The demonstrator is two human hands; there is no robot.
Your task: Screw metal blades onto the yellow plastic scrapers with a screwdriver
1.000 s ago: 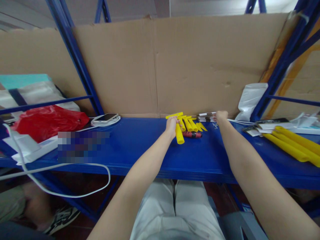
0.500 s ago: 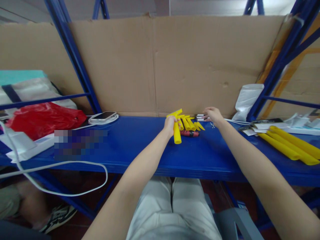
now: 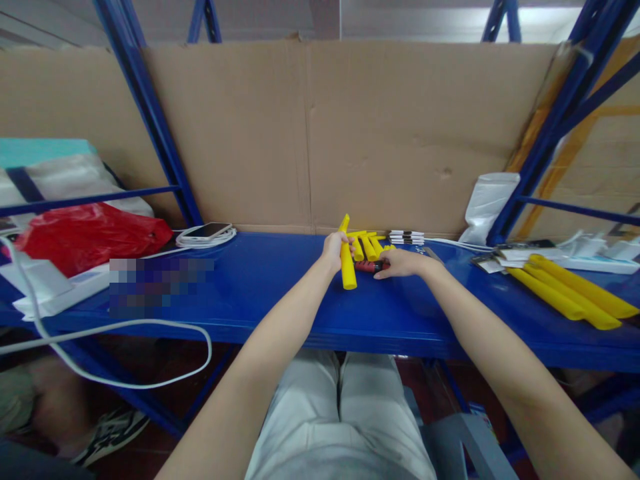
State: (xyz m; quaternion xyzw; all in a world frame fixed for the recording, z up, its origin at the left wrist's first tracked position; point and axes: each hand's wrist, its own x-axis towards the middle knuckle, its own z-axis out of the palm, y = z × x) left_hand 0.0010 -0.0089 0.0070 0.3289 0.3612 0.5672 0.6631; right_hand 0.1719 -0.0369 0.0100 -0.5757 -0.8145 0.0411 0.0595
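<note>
My left hand [image 3: 335,251] is closed around a yellow T-shaped plastic piece [image 3: 349,270], its round tube end pointing down toward me above the blue shelf. Close by on the right, my right hand [image 3: 397,263] has its thumb and fingers at the black end of a red and black screwdriver [image 3: 369,266], which lies on the shelf. Behind the two hands lie several similar yellow pieces [image 3: 371,248] side by side. A stack of small white items with dark bands [image 3: 407,237] sits just beyond my right hand. Tiny bits lie next to the stack.
Yellow tubes [image 3: 570,293] lie at the right beside white papers and a power strip. A phone [image 3: 207,231] rests on a coiled white cable at the left, near a red bag [image 3: 95,237]. Cardboard [image 3: 375,133] backs the blue shelf [image 3: 270,287]. Another person's leg shows lower left.
My right hand has come left and toward me, from the small white stack to the screwdriver. The yellow piece in my left hand has turned and shifted slightly left.
</note>
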